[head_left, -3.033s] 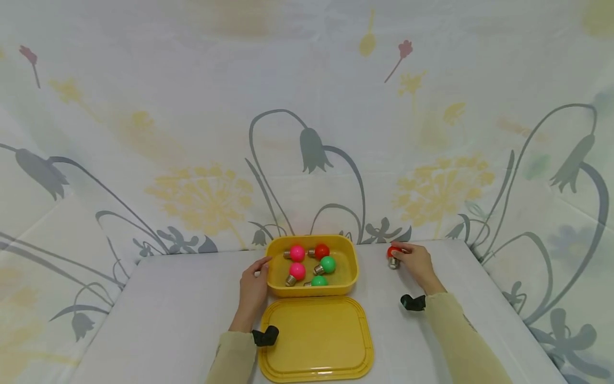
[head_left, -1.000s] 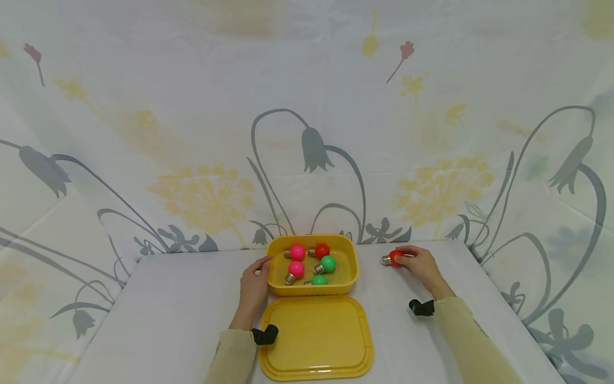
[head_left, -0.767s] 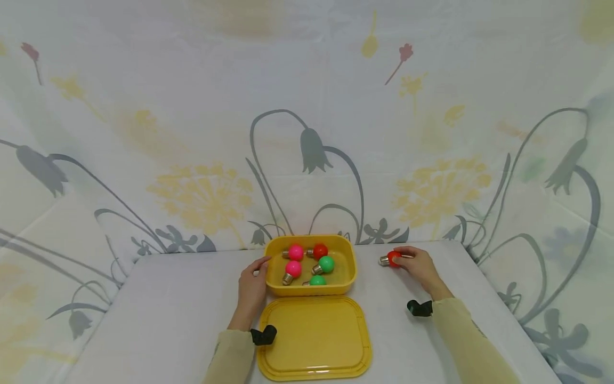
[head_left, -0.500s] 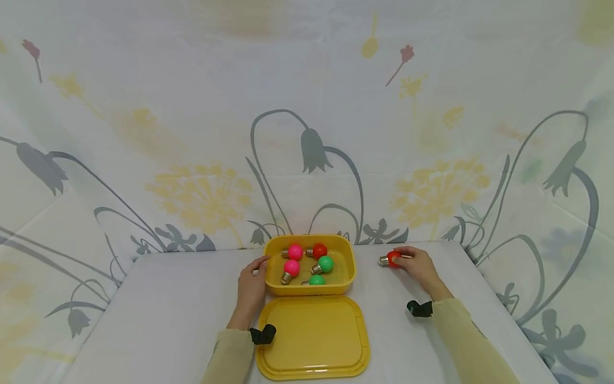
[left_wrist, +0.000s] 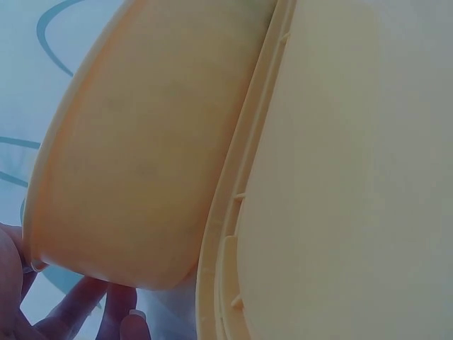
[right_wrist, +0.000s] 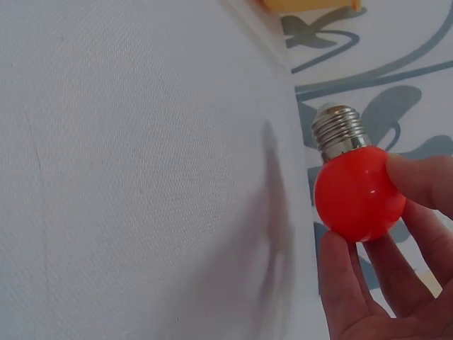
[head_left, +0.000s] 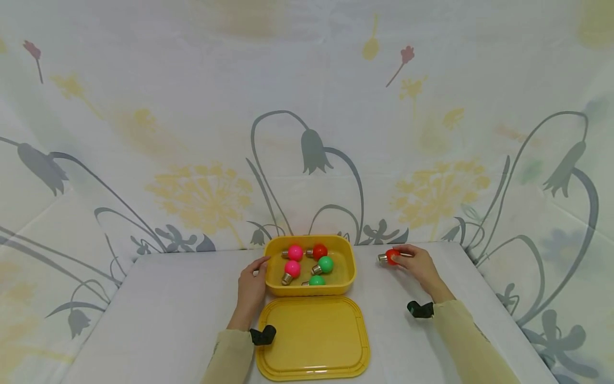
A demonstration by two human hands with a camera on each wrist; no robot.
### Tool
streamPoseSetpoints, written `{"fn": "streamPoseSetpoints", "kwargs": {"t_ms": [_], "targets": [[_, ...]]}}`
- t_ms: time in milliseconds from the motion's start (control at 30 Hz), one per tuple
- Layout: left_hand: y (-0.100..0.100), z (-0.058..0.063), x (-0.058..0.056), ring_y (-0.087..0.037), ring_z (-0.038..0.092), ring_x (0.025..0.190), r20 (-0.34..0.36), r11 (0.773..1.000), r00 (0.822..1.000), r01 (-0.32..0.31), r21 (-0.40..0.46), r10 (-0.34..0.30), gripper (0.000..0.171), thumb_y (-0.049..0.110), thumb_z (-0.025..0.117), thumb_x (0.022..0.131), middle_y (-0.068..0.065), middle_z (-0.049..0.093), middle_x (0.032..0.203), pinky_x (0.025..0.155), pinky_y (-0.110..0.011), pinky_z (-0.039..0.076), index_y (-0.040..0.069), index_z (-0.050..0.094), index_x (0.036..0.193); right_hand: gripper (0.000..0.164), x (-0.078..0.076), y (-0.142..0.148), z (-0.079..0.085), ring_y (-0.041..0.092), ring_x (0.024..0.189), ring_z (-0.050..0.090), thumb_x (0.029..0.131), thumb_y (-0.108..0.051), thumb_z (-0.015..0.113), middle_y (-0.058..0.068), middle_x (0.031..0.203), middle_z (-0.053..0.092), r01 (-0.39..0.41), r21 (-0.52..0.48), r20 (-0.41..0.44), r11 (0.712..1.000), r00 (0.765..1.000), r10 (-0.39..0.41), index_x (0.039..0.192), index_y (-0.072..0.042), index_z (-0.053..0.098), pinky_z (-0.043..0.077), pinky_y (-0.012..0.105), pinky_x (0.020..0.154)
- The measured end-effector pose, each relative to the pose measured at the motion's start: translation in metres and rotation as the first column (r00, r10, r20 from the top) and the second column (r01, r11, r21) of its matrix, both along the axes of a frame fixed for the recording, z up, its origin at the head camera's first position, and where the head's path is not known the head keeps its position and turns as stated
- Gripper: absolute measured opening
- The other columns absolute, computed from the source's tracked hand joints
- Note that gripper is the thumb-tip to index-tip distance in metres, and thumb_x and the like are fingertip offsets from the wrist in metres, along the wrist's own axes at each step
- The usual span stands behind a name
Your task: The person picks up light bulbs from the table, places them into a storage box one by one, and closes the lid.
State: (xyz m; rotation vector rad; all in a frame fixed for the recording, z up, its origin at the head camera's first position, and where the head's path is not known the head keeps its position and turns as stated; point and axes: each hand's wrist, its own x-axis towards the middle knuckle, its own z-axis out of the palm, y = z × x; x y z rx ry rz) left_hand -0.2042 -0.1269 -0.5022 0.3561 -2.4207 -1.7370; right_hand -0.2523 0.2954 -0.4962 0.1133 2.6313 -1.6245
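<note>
In the head view my right hand holds a red light bulb by its round globe, above the white table to the right of the yellow box. The right wrist view shows thumb and fingertips around the red bulb, its silver screw base pointing away from the palm. My left hand touches the left end of the yellow plastic box with its fingers, some against the outer wall and one at the rim. Inside lie pink bulbs, a red bulb and green bulbs.
A flat yellow lid lies on the white table directly in front of the box, under the left wrist. A flower-printed cloth rises behind the table and along both sides. Each wrist wears a black band.
The right hand has turned the red bulb from base downward to base pointing left, and has since shifted it slightly left and up. The left hand stays at the box.
</note>
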Motion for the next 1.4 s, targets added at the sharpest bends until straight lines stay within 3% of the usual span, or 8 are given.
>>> {"fn": "streamPoseSetpoints", "kwargs": {"t_ms": [567,1133,1400], "targets": [[-0.001,-0.001,0.0,-0.027,0.056,0.109,-0.019,1.0,1.0,-0.002,-0.018,0.001,0.031,0.021,0.05,0.106,-0.015,0.063,0.117,0.098,-0.043,0.048,0.011,0.067,0.13,0.043,0.004,-0.007,0.009,0.032,0.114,0.057,0.096,-0.018,0.066,0.023,0.136,0.054,-0.032,-0.038,-0.022,0.999,0.999,0.031,0.133,0.002,0.059,0.05,0.022,0.089],[-0.001,-0.002,0.0,-0.029,0.054,0.112,-0.016,1.0,1.0,0.002,-0.01,-0.002,0.032,0.022,0.05,0.106,-0.015,0.063,0.117,0.1,-0.044,0.046,0.012,0.067,0.13,0.042,0.011,-0.026,0.028,0.034,0.11,0.059,0.095,-0.02,0.068,0.022,0.131,0.059,-0.042,-0.004,-0.054,0.999,0.998,0.042,0.131,0.0,0.062,0.046,0.045,0.097],[-0.001,-0.002,-0.001,-0.027,0.054,0.11,-0.01,1.0,1.0,-0.001,-0.002,0.001,0.031,0.022,0.05,0.106,-0.015,0.063,0.118,0.1,-0.043,0.047,0.012,0.067,0.13,0.04,0.014,-0.036,0.035,0.036,0.112,0.059,0.095,-0.018,0.068,0.021,0.13,0.06,-0.076,0.016,-0.085,0.997,0.993,0.078,0.131,0.0,0.062,0.047,0.047,0.098]]}}
